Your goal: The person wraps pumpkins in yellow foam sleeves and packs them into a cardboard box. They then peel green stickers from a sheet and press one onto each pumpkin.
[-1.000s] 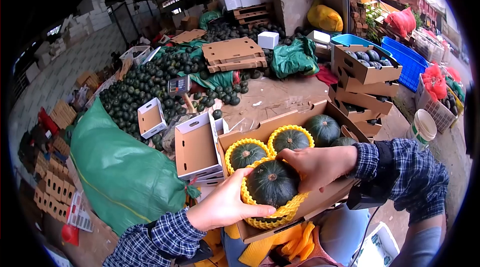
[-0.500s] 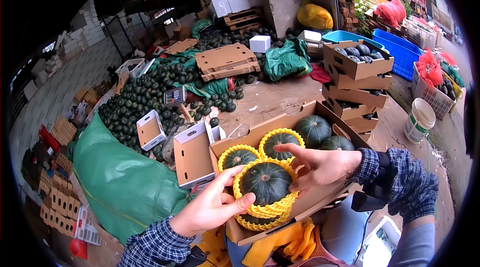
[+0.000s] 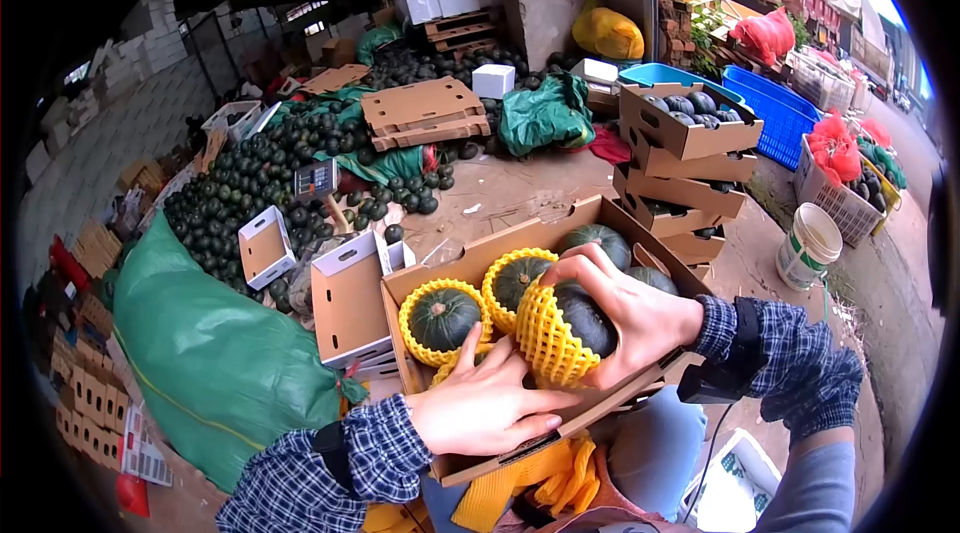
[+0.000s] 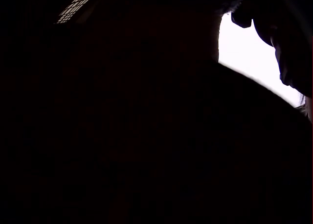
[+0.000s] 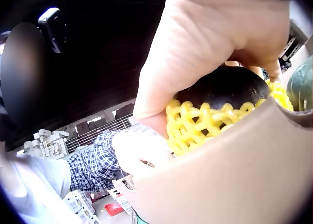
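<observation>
My right hand [image 3: 640,308] grips a dark green pumpkin [image 3: 585,321] in a yellow foam net [image 3: 553,351], tilted on its side over an open cardboard box [image 3: 462,268]. In the right wrist view its thumb presses the net's edge [image 5: 200,123], with the pumpkin [image 5: 225,87] dark under the palm. My left hand [image 3: 480,408] spreads its fingers low in the box, over another netted pumpkin mostly hidden beneath it; fingertips reach the held net. Two netted pumpkins stand behind, one at left [image 3: 443,320], one at centre [image 3: 515,278]. Bare pumpkins [image 3: 597,243] fill the far right corner. The left wrist view is nearly black.
Empty white-edged cartons [image 3: 350,303] stand left of the box, beside a bulging green sack [image 3: 220,353]. Behind lies a large pumpkin heap [image 3: 270,163] with a scale [image 3: 316,180]. Stacked boxes [image 3: 690,138] and a white bucket [image 3: 808,245] are at right. Yellow nets [image 3: 565,478] lie on the lap.
The upper netted pumpkin has moved right and tipped over, now in the right hand's grip. The left hand has let go of it and moved down with fingers spread. The view has shifted slightly.
</observation>
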### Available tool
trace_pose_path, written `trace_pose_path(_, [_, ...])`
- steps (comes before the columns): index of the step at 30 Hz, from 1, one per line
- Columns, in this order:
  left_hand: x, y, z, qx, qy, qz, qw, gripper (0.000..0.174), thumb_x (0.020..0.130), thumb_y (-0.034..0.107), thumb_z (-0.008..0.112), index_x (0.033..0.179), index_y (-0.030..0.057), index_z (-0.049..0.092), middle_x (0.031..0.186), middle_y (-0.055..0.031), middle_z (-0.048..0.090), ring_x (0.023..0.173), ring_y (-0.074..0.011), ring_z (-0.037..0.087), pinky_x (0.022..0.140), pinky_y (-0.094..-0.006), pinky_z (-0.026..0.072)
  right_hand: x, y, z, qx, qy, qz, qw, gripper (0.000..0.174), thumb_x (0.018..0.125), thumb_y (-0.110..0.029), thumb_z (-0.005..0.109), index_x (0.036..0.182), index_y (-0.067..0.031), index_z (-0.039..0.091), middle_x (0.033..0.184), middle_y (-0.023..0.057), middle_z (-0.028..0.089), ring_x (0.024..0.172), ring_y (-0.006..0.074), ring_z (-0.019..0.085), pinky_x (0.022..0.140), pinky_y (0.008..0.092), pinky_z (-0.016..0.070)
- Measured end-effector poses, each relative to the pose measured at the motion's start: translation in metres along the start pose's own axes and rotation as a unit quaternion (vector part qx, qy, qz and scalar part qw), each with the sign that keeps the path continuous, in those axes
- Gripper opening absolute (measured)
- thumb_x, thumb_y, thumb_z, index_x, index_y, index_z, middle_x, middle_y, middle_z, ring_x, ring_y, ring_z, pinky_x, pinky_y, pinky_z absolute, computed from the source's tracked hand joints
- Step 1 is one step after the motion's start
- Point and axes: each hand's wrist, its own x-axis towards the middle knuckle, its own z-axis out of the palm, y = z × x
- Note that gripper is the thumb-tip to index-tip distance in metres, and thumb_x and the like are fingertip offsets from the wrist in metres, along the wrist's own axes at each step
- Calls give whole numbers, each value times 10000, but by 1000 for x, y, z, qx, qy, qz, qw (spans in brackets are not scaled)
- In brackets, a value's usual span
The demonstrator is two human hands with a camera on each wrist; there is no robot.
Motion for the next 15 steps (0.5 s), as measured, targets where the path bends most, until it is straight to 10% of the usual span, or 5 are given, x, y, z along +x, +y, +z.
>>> trace_pose_path(1, [4,-5,0,-16,-131,-39,991,346,964,471,456,1189,287,644,1272,-213,473,1335,-404,328,1055,-768,25,1,-4,-2,30,-70,17,997,865,583,-249,801,1299,-21,373,1208,218,418,1114,393,506,990,416,435])
trace_pose_path(4, [3,0,-14,77,-197,-57,976,336,931,479,495,1154,279,647,1272,-215,452,1326,-359,356,1056,-760,98,0,13,-3,84,-198,40,976,815,614,-274,766,1302,-40,398,1203,213,453,1130,389,514,982,424,441])
trace_pose_path(12, [-13,-6,4,55,-92,-41,993,329,907,455,533,1158,269,635,1279,-229,434,1301,-405,362,1014,-771,223,14,13,0,37,-273,100,956,793,672,-406,743,1318,-98,401,1173,232,473,976,433,598,882,473,497])
trace_pose_path(15, [-11,-3,4,43,-110,-61,991,332,933,450,508,1172,264,645,1288,-263,420,1317,-432,340,1023,-751,235,9,-10,24,-179,-223,126,950,838,680,-510,716,1328,-87,394,1130,296,468,918,480,594,787,494,534])
